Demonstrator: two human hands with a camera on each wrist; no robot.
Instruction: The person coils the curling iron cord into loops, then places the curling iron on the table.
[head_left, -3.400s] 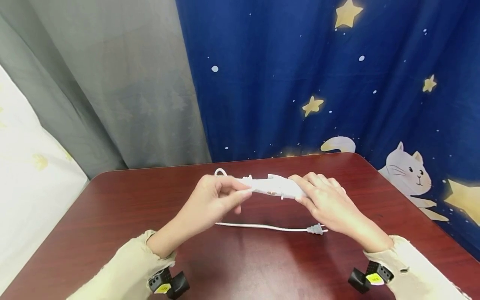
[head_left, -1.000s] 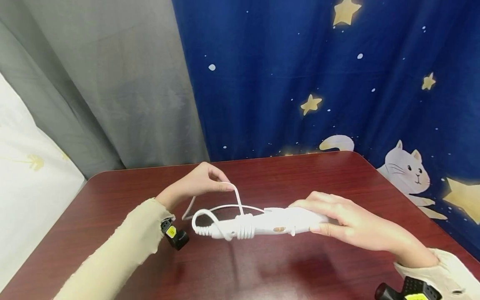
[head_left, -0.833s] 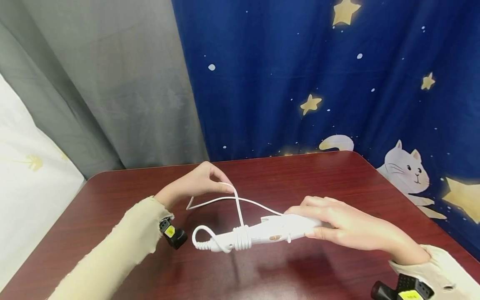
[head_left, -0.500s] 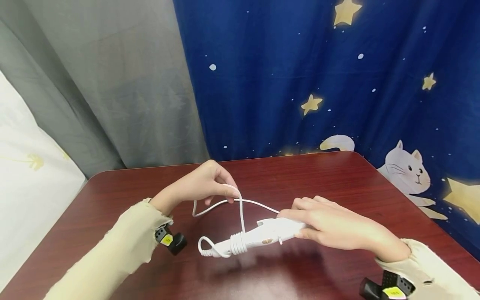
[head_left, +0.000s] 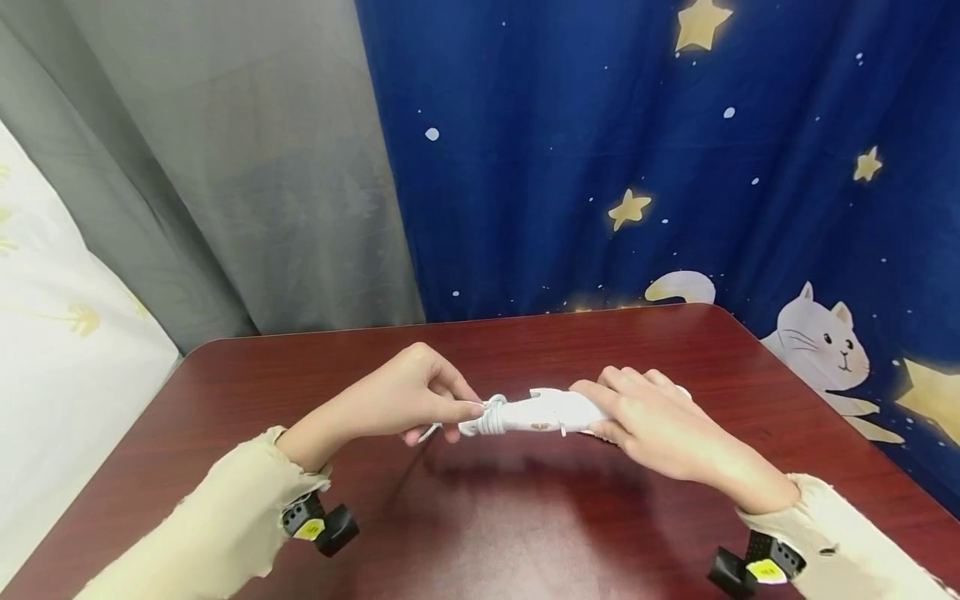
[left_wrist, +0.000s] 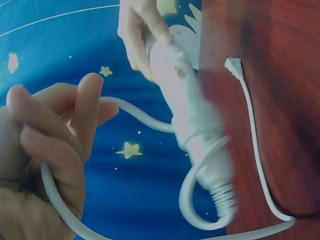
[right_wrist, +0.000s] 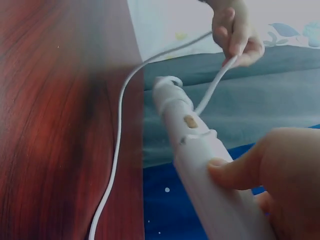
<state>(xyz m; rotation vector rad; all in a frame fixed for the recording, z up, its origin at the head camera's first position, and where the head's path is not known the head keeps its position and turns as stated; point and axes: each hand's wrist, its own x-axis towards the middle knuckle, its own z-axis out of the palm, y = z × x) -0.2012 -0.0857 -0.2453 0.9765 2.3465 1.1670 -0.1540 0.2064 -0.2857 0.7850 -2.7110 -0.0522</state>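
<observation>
A white corded hair iron (head_left: pixel 551 410) is held above the table, roughly level in the head view. My right hand (head_left: pixel 652 421) grips its thicker end, with the thumb pressed along the white body in the right wrist view. The white power cord (left_wrist: pixel 145 117) is wound in several turns round the slimmer handle and runs from there to my left hand (head_left: pixel 408 396). That hand pinches the cord close beside the coils, which its fingers partly hide in the head view. A small gold button (right_wrist: pixel 190 121) shows on the body.
The dark red wooden table (head_left: pixel 360 533) lies beneath both hands. On it rest the cord's loose length (right_wrist: pixel 118 130) and its plug (left_wrist: pixel 233 66). Grey (head_left: pixel 285 167) and blue starred curtains (head_left: pixel 525 167) hang behind the far edge, and white cloth (head_left: pixel 67 375) hangs at left.
The iron has risen and levelled out from its tilt. My left hand has come down from above the iron to beside its cord end, drawing the cord loop down with it.
</observation>
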